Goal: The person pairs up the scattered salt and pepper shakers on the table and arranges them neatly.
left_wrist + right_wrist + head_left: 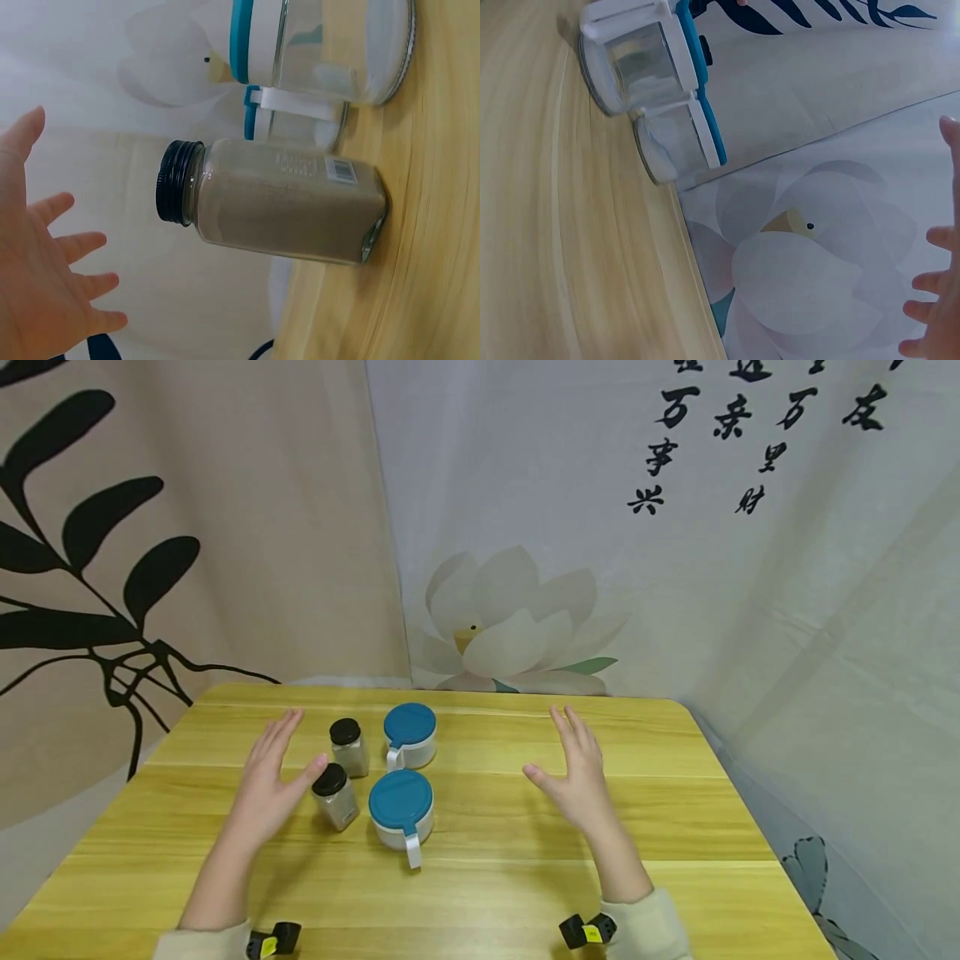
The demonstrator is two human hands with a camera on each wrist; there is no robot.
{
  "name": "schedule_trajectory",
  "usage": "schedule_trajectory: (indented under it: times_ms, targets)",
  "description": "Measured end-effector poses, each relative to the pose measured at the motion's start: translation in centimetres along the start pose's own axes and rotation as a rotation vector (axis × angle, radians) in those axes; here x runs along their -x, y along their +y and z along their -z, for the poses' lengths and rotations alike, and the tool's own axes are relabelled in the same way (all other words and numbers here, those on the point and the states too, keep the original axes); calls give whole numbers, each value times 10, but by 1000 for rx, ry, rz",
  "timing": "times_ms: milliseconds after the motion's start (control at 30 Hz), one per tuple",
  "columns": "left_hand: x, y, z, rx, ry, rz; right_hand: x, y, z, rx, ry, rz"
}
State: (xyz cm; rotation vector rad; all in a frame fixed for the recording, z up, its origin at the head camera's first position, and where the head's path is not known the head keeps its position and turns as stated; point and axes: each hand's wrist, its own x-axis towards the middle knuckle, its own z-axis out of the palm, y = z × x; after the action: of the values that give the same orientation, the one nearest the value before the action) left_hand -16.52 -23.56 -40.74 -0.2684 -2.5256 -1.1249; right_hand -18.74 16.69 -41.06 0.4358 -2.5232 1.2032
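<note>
- Front jar, black-capped, stands upright left of center on a yellow wood-grain table, with a matching rear jar just behind it.
- To their right, a front pot and a rear pot, both blue-lidded and white-handled, stand close together; whether they touch is unclear.
- A person's left grip is released, its fingers extended and its thumb near the front jar's cap; the left wrist view shows a gap between hand and jar.
- The right grip is likewise released and empty, raised over the table well apart from the pots.
- Cap or lid sits on each of the four containers, and none is lifted or tipped.
- Judging progress from this moment, the four appear grouped, but the pictures do not settle whether handling is over or yet to begin.
- Behind the table hangs a lotus-print cloth.
</note>
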Motion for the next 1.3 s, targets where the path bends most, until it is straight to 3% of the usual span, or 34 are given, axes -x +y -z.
schedule_trajectory:
  times_ms: [400,733,1033,1300]
  targets:
    - [9,-2,-4,91,4,44,5,-5,-22,-128,-21,-1]
    - [14,-6,-10,149,-4,107,10,-9,-40,-174,-26,18]
    - [18,-8,-18,218,0,114,15,-9,-54,-256,-62,42]
    - [19,-12,-21,251,-11,170,16,-9,-66,-309,-51,53]
